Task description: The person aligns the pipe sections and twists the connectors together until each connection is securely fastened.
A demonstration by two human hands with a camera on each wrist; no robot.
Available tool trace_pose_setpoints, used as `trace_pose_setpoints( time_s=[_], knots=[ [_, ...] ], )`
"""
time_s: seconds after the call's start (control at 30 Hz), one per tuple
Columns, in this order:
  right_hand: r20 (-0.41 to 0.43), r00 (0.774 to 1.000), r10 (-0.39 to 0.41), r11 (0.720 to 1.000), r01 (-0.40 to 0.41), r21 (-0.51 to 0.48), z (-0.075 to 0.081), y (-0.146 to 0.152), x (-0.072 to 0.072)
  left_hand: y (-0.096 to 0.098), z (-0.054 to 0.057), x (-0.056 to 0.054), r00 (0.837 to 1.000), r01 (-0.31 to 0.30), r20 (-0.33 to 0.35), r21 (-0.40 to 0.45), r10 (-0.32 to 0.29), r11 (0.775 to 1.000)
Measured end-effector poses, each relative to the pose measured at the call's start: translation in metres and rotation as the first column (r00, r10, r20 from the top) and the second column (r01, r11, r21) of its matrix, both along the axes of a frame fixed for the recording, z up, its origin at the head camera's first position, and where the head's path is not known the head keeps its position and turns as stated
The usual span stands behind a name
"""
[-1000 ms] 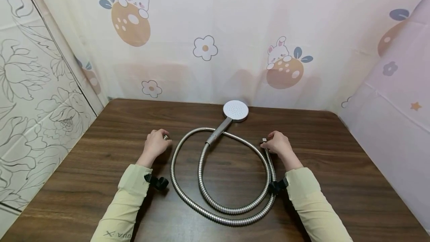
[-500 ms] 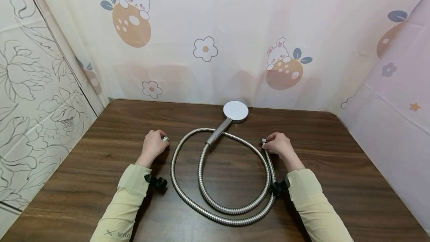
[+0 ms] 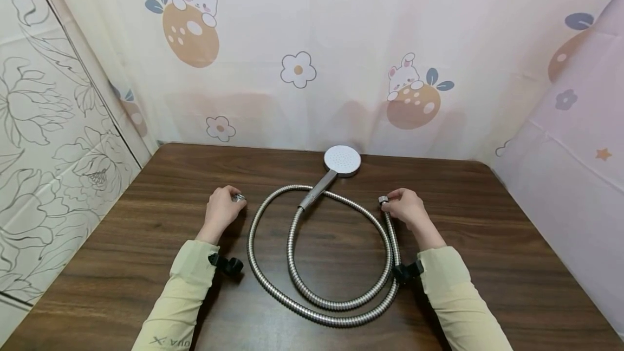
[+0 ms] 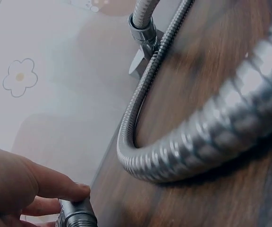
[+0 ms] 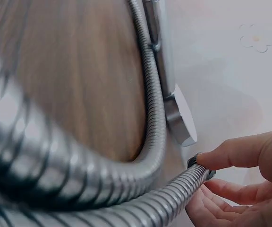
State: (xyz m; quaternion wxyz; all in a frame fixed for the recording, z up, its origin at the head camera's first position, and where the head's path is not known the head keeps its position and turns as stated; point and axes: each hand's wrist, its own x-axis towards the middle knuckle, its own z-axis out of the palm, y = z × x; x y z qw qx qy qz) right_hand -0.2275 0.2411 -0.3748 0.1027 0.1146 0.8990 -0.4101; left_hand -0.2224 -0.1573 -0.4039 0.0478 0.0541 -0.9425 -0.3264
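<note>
In the head view my left hand (image 3: 222,211) grips a small chrome threaded fitting (image 3: 238,197), left of the coiled hose. The left wrist view shows the threads of this metal fitting (image 4: 81,215) below my fingertip; much of it is hidden by the fingers. My right hand (image 3: 405,208) pinches the free end of the ribbed metal shower hose (image 3: 319,318), just below its end nut (image 3: 383,199). Seen from the right wrist, thumb and fingers (image 5: 221,156) close around the hose end. The other end of the hose joins the handle of a shower head (image 3: 342,160), white face up.
Loops of hose lie on the brown wooden table (image 3: 122,264) between my forearms. Behind the table's back edge hangs a patterned curtain (image 3: 341,26). Each sleeve cuff carries a black wrist camera mount (image 3: 226,264).
The fitting has turned in my left hand, which has shifted slightly left. In my right hand the hose end has tipped up a little, so its nut shows more.
</note>
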Motion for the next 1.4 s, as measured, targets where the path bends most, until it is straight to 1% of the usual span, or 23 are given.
trace_pose_setpoints(
  time_s=[0.1, 0.2, 0.3, 0.43, 0.53, 0.67, 0.83, 0.9, 0.97, 1.03, 1.1, 1.23, 1.3, 1.4],
  knots=[
    [-0.031, 1.0, 0.002, 0.998, -0.003, -0.062, 0.003, -0.002, 0.001, 0.001, 0.001, -0.001, 1.0, 0.001, -0.001, 0.025, -0.001, 1.0],
    [-0.041, 0.999, -0.007, 0.988, 0.001, -0.152, 0.005, -0.002, 0.0, 0.003, 0.004, -0.002, 1.0, 0.025, 0.007, 0.088, -0.026, 0.996],
    [-0.026, 0.999, -0.029, 0.971, 0.022, -0.24, 0.006, -0.001, -0.001, 0.007, 0.007, -0.002, 0.998, 0.056, 0.011, 0.143, -0.058, 0.988],
    [-0.018, 0.998, -0.066, 0.948, 0.057, -0.314, 0.006, -0.002, 0.0, 0.012, 0.014, -0.002, 0.997, 0.079, -0.001, 0.193, -0.081, 0.978],
    [-0.017, 0.997, -0.079, 0.92, 0.066, -0.387, 0.006, -0.004, 0.001, 0.016, 0.019, -0.002, 0.996, 0.085, 0.008, 0.256, -0.09, 0.963],
    [-0.013, 0.996, -0.088, 0.864, 0.069, -0.499, 0.005, -0.009, 0.001, 0.023, 0.023, -0.004, 0.997, 0.07, 0.015, 0.311, -0.078, 0.948],
    [0.014, 0.993, -0.12, 0.803, 0.105, -0.587, 0.005, -0.014, 0.001, 0.031, 0.024, -0.005, 0.998, 0.054, 0.005, 0.346, -0.06, 0.937],
    [0.016, 0.991, -0.132, 0.778, 0.114, -0.618, 0.006, -0.017, 0.002, 0.035, 0.026, -0.005, 0.998, 0.055, 0.004, 0.369, -0.061, 0.928],
    [0.012, 0.991, -0.137, 0.761, 0.113, -0.639, 0.006, -0.02, 0.003, 0.04, 0.027, -0.005, 0.998, 0.06, 0.007, 0.394, -0.068, 0.917],
    [-0.002, 0.991, -0.136, 0.757, 0.103, -0.645, 0.007, -0.025, 0.003, 0.044, 0.029, -0.005, 0.997, 0.066, 0.003, 0.405, -0.073, 0.912],
    [-0.017, 0.991, -0.13, 0.761, 0.089, -0.642, 0.007, -0.03, 0.003, 0.048, 0.031, -0.005, 0.997, 0.069, 0.001, 0.42, -0.077, 0.905],
    [-0.059, 0.99, -0.132, 0.79, 0.069, -0.609, 0.007, -0.039, 0.002, 0.054, 0.033, -0.005, 0.996, 0.077, 0.002, 0.439, -0.087, 0.895],
    [-0.071, 0.988, -0.14, 0.8, 0.071, -0.596, 0.006, -0.042, 0.002, 0.056, 0.033, -0.006, 0.995, 0.087, 0.003, 0.44, -0.098, 0.894],
    [-0.091, 0.984, -0.151, 0.804, 0.069, -0.59, 0.006, -0.048, 0.001, 0.059, 0.033, -0.008, 0.994, 0.101, -0.002, 0.434, -0.112, 0.895]
  ],
)
